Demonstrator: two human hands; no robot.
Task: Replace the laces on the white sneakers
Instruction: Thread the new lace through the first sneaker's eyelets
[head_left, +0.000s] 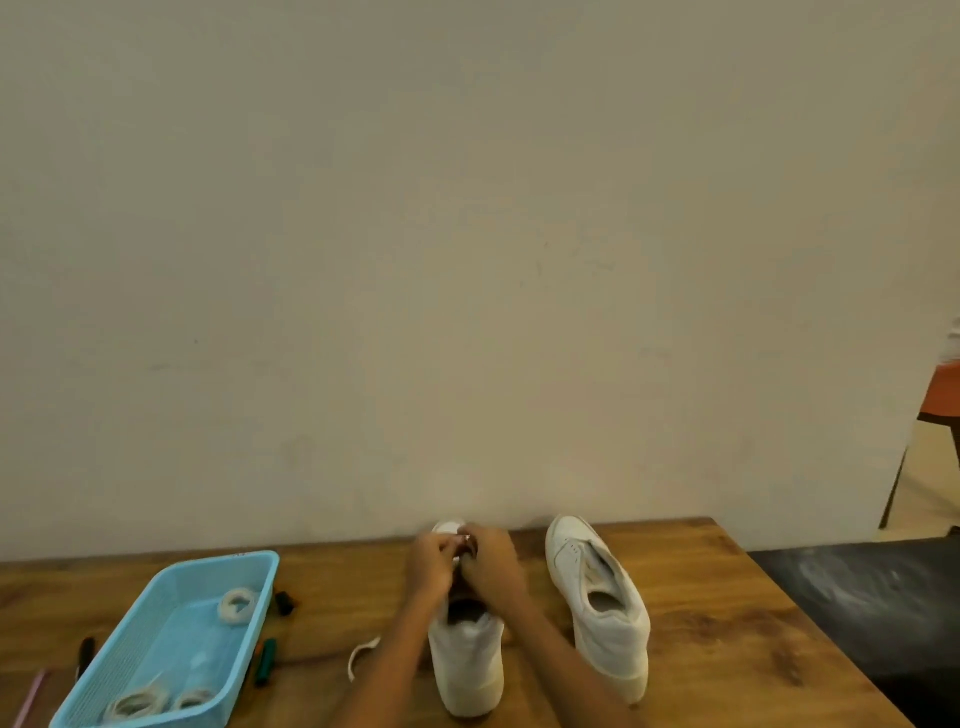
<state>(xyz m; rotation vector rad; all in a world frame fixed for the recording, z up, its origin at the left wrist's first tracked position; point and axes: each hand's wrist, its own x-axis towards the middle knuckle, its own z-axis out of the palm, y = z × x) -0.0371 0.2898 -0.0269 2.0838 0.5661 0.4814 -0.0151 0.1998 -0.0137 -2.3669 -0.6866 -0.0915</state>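
Wall (467, 234): plain beige, filling most of the view.
Table (727, 623): wooden, pushed against it.
Basket (156, 613): light blue plastic on the left, coiled white laces (238, 605) inside.
Right sneaker (602, 603): white, unlaced, standing free beside the hands.
Middle sneaker (470, 670): heel toward the camera, both hands over its front.
Left hand (431, 564): fingers curled, apparently pinching a lace end at the eyelets.
Right hand (491, 564): curled alongside, grip unclear through blur.
Loose lace (361, 656): on the table left of the sneaker.
Markers (266, 657): beside the basket.
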